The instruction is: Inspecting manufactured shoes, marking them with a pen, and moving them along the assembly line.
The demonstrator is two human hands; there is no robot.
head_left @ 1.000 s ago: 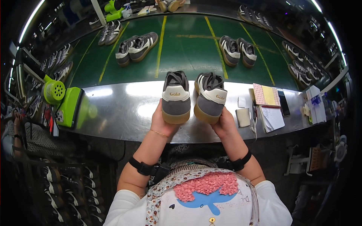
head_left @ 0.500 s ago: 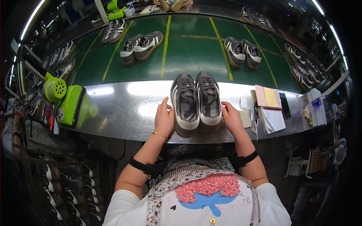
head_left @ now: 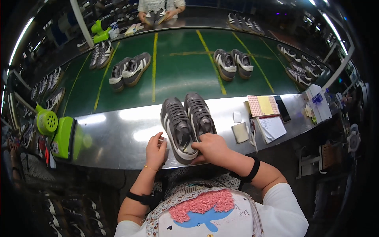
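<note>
A pair of dark grey sneakers with white stripes, white heel tabs and gum soles stands on the steel bench edge before me, toes pointing away. My right hand (head_left: 213,149) is closed at the heels, its fingers at the opening of the right sneaker (head_left: 198,112) and its thumb by the collar of the left sneaker (head_left: 175,122). That hand hides the right sneaker's heel. My left hand (head_left: 156,151) holds nothing; its fingers are apart, just left of the left sneaker's heel.
Beyond the steel bench (head_left: 106,136), a green belt (head_left: 173,71) with yellow lines carries more sneaker pairs. A green machine (head_left: 63,136) stands at left. Notebooks (head_left: 270,128), a phone (head_left: 282,108) and a white box (head_left: 319,102) lie right. Across the belt, another person's hands hold sneakers (head_left: 155,17).
My right hand has moved from beside the pair onto the heels. My left hand has come slightly off the left sneaker. The view has tilted up and shifted, showing the person opposite more fully.
</note>
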